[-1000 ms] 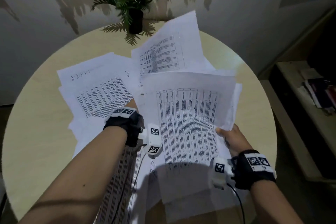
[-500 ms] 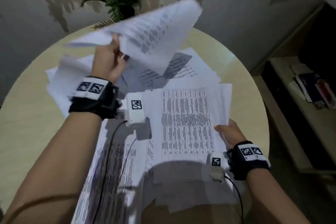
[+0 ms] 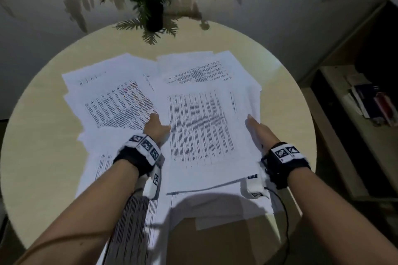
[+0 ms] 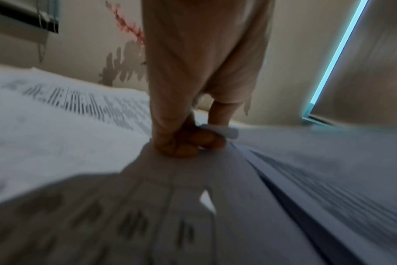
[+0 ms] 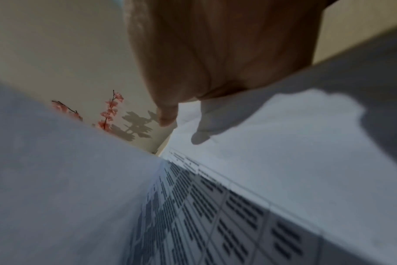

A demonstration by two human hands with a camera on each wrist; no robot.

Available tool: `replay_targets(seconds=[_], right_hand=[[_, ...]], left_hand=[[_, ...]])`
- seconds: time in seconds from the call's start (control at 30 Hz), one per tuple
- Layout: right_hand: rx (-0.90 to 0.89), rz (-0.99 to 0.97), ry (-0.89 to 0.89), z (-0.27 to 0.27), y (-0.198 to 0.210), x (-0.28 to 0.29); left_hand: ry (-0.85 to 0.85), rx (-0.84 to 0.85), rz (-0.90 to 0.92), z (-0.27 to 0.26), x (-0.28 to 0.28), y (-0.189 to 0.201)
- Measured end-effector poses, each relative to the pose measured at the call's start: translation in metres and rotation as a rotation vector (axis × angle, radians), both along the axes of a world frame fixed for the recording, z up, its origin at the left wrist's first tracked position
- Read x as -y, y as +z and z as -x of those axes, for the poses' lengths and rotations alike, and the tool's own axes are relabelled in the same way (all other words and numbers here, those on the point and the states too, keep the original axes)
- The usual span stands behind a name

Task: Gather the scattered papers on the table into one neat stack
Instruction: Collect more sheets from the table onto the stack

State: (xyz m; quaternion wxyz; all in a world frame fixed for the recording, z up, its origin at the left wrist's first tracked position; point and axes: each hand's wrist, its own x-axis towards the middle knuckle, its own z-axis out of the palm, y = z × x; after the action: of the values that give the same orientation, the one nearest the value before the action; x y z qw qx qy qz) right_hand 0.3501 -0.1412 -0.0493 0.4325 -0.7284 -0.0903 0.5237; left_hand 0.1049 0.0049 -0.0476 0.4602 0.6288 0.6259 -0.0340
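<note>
Printed papers (image 3: 200, 127) spread across round table (image 3: 43, 135).
Left hand (image 3: 156, 128) pinching the centre pile's left edge, fingers curled; right hand (image 3: 257, 129) flat along its right edge, fingers straight, pressed together.

Left hand (image 4: 193, 100) fingers (image 4: 188, 143) curled, pinching papers (image 4: 57, 125) edge; printed sheets blurred beneath.
</note>
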Motion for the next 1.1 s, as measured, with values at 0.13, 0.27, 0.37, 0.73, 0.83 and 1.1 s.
replay_targets(seconds=[0.13, 0.27, 0.37, 0.73, 0.83, 1.1], right_hand=[[0.11, 0.089, 0.169, 0.023, 0.004, 0.003], [0.404, 0.032, 0.274, 0.032, 0.036, -0.003], [0.594, -0.213, 0.26, 0.031, 0.083, -0.004], [0.575, -0.811, -0.263, 0.049, 0.193, 0.007], [0.487, -0.905, -0.356, 0.061, 0.192, 0.007], [0.474, -0.853, -0.251, 0.093, 0.168, 0.0]], left_hand=[[-0.123, -0.039, -0.065, -0.011, 0.021, -0.005], [-0.126, -0.024, -0.004, -0.01, 0.02, 0.002], [0.013, 0.334, 0.087, -0.004, 0.024, 0.023], [0.169, 1.117, -0.478, -0.01, 0.017, 0.193], [0.181, 1.167, -0.442, 0.0, 0.023, 0.195], [0.128, 1.035, -0.361, 0.009, 0.033, 0.174]])
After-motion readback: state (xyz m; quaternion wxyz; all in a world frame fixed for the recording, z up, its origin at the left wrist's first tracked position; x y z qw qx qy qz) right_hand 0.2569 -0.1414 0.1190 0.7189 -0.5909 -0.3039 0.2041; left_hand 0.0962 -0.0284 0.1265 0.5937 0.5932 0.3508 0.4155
